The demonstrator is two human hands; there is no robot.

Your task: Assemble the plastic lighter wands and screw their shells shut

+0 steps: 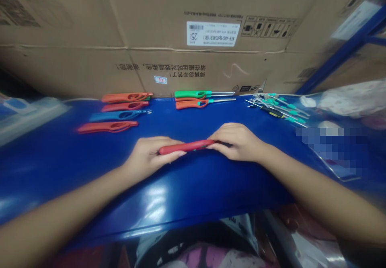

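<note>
A red lighter handle [187, 146] lies across the middle of the blue table [181, 195], held at both ends. My left hand [149, 155] is closed around its left end, thumb on the front. My right hand [237, 141] is closed on its right end, where a dark tip shows under the fingers. Both hands rest on the tabletop.
Several orange and blue handles [120, 113] lie at the back left. Green and orange lighters with metal stems [202, 98] lie at the back centre. A pile of thin metal stems with green ends [279, 109] sits at the back right. Large cardboard boxes [193, 35] wall the far edge.
</note>
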